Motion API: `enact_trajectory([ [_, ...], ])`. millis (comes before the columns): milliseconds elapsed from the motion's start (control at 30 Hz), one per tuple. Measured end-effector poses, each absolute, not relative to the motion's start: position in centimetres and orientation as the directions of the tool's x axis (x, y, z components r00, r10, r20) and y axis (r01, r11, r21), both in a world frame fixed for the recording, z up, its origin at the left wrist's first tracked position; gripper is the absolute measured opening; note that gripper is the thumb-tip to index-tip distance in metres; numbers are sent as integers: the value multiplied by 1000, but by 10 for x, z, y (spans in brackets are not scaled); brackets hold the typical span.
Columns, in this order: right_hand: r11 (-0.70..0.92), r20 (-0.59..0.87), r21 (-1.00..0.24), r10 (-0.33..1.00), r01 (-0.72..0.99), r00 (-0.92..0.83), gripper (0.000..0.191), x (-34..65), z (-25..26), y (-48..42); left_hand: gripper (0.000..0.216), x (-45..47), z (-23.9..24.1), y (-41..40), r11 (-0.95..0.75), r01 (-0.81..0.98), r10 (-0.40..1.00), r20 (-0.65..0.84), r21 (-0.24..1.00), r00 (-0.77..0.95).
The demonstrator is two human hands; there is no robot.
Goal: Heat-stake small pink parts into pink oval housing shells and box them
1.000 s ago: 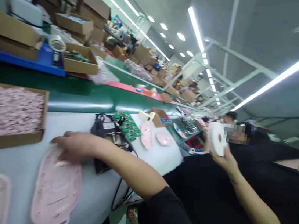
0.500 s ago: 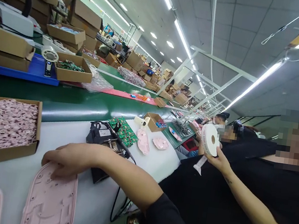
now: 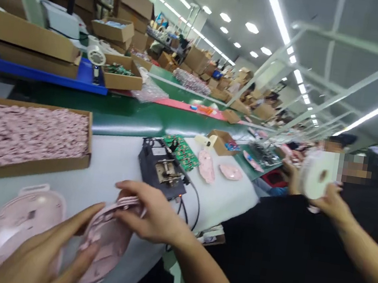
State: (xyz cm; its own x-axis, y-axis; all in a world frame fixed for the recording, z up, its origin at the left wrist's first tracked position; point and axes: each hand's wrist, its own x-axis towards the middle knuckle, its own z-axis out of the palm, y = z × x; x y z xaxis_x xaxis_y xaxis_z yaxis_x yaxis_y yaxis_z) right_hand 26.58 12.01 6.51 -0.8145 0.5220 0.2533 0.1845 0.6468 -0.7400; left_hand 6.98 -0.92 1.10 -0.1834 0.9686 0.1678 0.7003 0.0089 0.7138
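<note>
Both of my hands hold one pink plastic shell (image 3: 114, 238), tilted up off the white work surface (image 3: 116, 157). My right hand (image 3: 153, 216) pinches its upper end between thumb and fingers. At its lower left side, my left hand (image 3: 50, 248) has the edge between thumb and fingers. A second pink shell (image 3: 9, 219), with a small loop at its top, lies on the surface to the left, partly behind my left hand. Just beyond my right hand stands a black device with a metal mechanism (image 3: 167, 171).
A cardboard box of small pink parts (image 3: 27, 137) stands at left. Green circuit boards (image 3: 182, 152), a pink casing half (image 3: 206, 166) and another pink piece (image 3: 230, 171) lie beyond the black device. At right, a co-worker's hand (image 3: 335, 204) holds a white tape roll (image 3: 317, 176).
The pink shell has been lifted and tilted up from the surface. My left hand has come into view and taken hold of it. The camera view has swung left.
</note>
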Motion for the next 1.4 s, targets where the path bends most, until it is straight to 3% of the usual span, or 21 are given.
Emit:
enact_trajectory([
  [167,508,248,-843,661,179,-709,45,279,44,101,45,99,31,-6,43,646,995,23,762,-93],
  [333,467,137,-855,623,225,-770,49,284,44,100,42,107,39,3,100,570,995,-73,815,-70],
  [567,472,181,-861,636,192,-750,47,277,33,98,42,110,42,3,140,621,990,-103,771,-96],
  [800,588,261,-777,626,225,-735,47,271,13,97,43,110,35,0,146,784,989,-62,604,-136],
  [967,781,428,-559,560,279,-710,50,280,28,92,39,96,36,2,260,903,966,-73,342,-250],
  [1033,826,524,-478,540,298,-658,49,296,43,103,33,88,39,5,229,948,973,-48,219,-224],
  [1100,817,594,-394,576,421,-561,42,317,56,128,30,78,42,7,178,976,984,-21,126,-177],
  [1167,739,542,-317,656,595,-526,35,340,64,159,31,65,43,10,139,986,990,1,95,-139],
  [1267,620,230,-258,784,741,-576,32,365,65,202,31,45,39,18,-12,971,1000,-10,237,15],
  [1333,574,62,-301,809,762,-585,31,370,60,222,29,33,34,26,-135,929,989,-15,344,149],
  [1400,552,9,-384,804,740,-595,29,368,57,234,26,24,29,34,-201,910,977,6,362,213],
])
